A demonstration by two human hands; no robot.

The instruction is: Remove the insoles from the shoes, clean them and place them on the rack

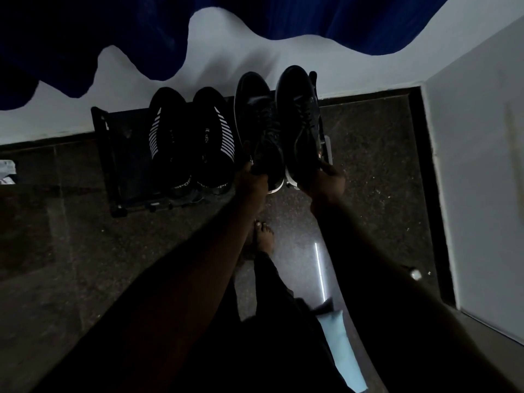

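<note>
**Two black shoes held by the heels at the rack's right end**

From the head view it is very dim; I can't see any insoles, and the fingers blur into the dark leather. My left hand point(253, 181) grips the heel of the left black shoe point(259, 129), and my right hand point(326, 183) grips the heel of the right black shoe point(300, 117). Both shoes are over the right end of the rack point(113, 154), lying lengthwise with toes pointing away towards the wall point(283, 52). A striped pair point(190, 143) sits mid-rack.
</note>
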